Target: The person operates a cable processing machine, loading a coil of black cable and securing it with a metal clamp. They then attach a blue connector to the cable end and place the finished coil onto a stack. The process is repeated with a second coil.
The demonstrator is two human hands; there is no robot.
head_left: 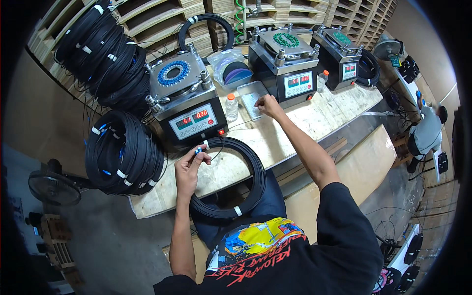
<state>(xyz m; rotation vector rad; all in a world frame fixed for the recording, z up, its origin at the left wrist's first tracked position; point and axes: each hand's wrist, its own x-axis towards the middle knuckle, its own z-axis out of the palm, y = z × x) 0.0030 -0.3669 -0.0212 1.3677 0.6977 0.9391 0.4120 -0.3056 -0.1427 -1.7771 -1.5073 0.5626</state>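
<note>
My left hand (188,169) is pinched on a small blue cable connector (198,152) at the end of a thin black cable. That cable comes from a coiled black cable (259,184) with white ties, which lies over the table's front edge and my lap. My right hand (268,105) is at the shallow clear plastic tray (244,90), over its right side. Its fingers are drawn together; whatever they hold is too small to make out. Small pale bits seem to lie in the tray.
Three metal machines (189,110) with displays stand along the wooden table (226,169); the left one carries a blue ring of connectors. A clear bottle (231,109) with an orange cap is beside the tray. Stacked black cable coils (125,152) rise at left. Another person (427,130) sits far right.
</note>
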